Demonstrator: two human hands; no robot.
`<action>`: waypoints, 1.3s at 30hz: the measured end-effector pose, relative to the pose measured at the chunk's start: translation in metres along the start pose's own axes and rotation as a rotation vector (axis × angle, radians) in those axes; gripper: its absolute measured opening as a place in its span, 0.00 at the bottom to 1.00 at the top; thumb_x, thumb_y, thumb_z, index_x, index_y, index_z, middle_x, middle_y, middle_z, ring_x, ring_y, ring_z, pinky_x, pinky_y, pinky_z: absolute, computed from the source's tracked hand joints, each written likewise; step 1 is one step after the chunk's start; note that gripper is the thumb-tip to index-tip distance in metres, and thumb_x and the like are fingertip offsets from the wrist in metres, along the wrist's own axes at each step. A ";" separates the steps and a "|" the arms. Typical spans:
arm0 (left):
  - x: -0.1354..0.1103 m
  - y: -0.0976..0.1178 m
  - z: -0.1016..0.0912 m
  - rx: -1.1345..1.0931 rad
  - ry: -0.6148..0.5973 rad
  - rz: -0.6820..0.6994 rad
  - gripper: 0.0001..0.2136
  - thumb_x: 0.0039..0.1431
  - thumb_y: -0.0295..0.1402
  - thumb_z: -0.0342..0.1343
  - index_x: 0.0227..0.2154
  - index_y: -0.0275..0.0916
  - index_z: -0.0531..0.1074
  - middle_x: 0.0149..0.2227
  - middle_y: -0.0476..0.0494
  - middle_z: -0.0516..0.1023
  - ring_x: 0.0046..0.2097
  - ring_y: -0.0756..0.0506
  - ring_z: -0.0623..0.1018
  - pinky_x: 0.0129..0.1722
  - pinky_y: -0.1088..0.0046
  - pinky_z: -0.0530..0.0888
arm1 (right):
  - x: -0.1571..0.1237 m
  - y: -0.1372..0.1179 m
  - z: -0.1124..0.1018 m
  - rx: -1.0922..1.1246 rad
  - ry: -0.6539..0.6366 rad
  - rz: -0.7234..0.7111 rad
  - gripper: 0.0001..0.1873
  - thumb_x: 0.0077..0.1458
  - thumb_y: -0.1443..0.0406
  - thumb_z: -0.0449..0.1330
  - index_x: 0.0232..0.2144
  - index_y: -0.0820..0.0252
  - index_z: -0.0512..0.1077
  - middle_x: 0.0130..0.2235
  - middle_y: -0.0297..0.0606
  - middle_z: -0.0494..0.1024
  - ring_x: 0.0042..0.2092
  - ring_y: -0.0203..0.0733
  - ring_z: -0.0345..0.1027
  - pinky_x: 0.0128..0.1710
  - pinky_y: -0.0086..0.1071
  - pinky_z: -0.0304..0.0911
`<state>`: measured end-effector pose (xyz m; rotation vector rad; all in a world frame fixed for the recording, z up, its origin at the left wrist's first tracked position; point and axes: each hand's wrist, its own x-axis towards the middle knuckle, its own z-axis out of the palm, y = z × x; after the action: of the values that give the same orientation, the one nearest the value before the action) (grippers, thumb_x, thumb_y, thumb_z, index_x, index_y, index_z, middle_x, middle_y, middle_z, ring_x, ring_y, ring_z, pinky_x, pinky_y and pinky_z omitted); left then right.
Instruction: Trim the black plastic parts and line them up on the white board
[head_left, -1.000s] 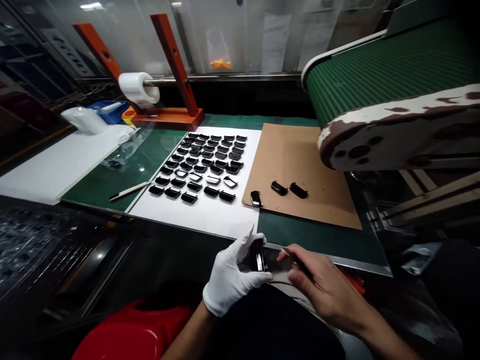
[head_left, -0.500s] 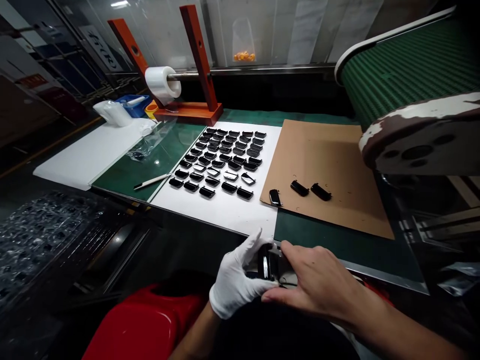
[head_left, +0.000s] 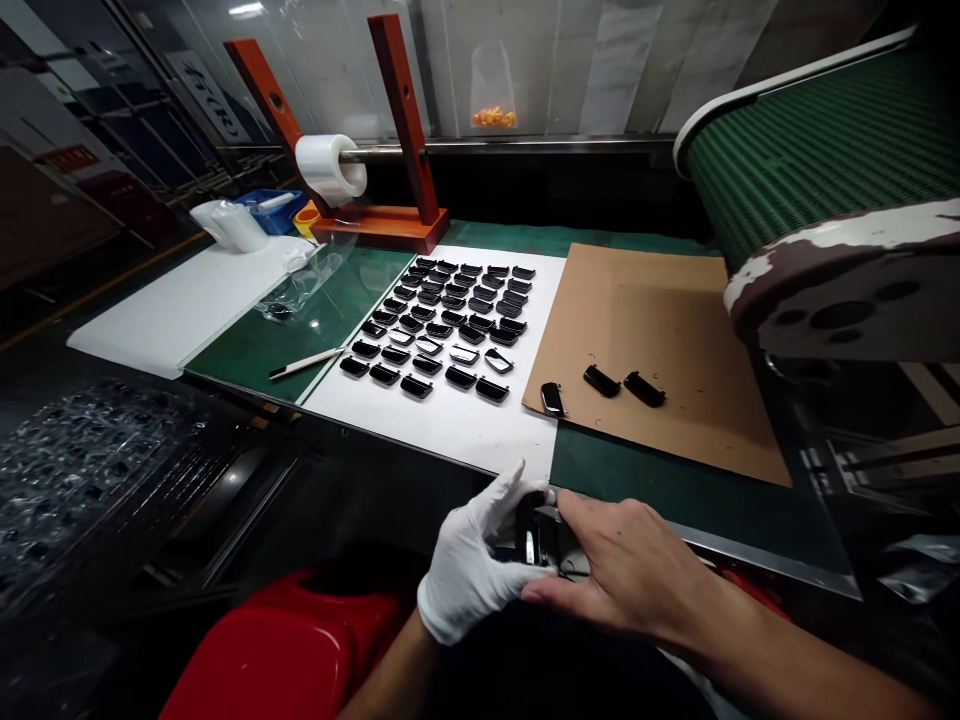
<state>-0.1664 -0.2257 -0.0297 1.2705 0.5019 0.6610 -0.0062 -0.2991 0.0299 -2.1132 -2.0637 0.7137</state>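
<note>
One pile of clear moulded plastic trays (head_left: 90, 450) is sitting at far left, below a white plastic board (head_left: 165, 315) and a red plastic seat (head_left: 285, 650). A slim white-handled craft knife (head_left: 306, 362) is lying on a dark green bench mat (head_left: 247, 350), near a crumpled clear plastic bag (head_left: 304, 285). Behind them, a white film roll (head_left: 330, 168) is hanging on an orange wooden stand (head_left: 390, 225).

Dozens of glossy black curved pieces (head_left: 442, 330) are lying in tidy rows on a white sheet (head_left: 435, 430), a few turned shiny side up. The person's white-gloved left hand (head_left: 469, 575) is gripping one glossy black piece (head_left: 536, 535) at the near bench edge, its fingers curled around the piece, with the forefinger rising apart. The bare right hand (head_left: 630, 560) is closing over the same piece, its fingers pressed together on top and its thumb hidden.

Three more black pieces (head_left: 602, 380) are lying apart on a brown cardboard sheet (head_left: 645, 310), while most remain in the rows. A green ribbed conveyor belt (head_left: 817, 150) is overhanging the far right.
</note>
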 end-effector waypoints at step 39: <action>-0.001 0.005 0.006 -0.074 0.058 -0.036 0.38 0.39 0.33 0.71 0.57 0.37 0.64 0.51 0.37 0.75 0.53 0.37 0.74 0.52 0.68 0.73 | -0.002 -0.001 0.003 0.022 0.150 -0.007 0.39 0.43 0.31 0.38 0.28 0.58 0.63 0.24 0.40 0.74 0.26 0.51 0.71 0.23 0.34 0.41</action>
<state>-0.1635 -0.2295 -0.0239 1.1734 0.5419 0.6816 -0.0083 -0.3013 0.0282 -2.0774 -1.9755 0.5558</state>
